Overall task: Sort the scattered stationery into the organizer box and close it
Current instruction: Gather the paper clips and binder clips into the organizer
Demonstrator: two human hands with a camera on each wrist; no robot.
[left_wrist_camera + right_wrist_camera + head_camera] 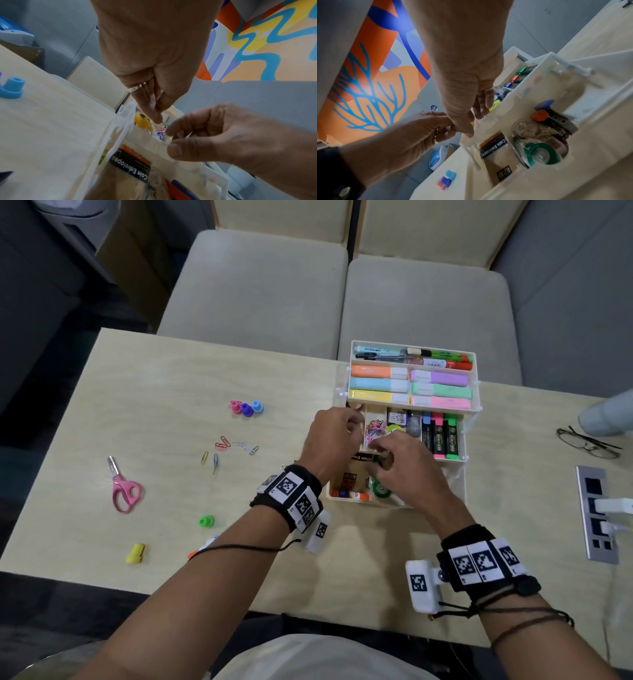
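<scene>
The white organizer box [470,440] stands open, its tiers stepped back. My left hand [356,422] hovers over the middle tray's paper-clip compartment [375,429]. Its thumb and fingertips [157,117] pinch together on what looks like a thin paper clip. My right hand [380,453] is beside it, thumb [175,150] and forefinger closed on that tray's front wall [150,140]. Loose paper clips [222,445], three coloured caps [246,408], pink scissors [121,487], a green cap [206,521] and a yellow piece [136,553] lie on the table to the left.
The bottom tier holds a coin-envelope pack [494,145], a green tape dispenser [539,152] and a glue stick [349,494]. Highlighters fill the upper trays. Glasses [587,441] and a socket panel [597,515] sit at the right. Two chairs stand beyond the table.
</scene>
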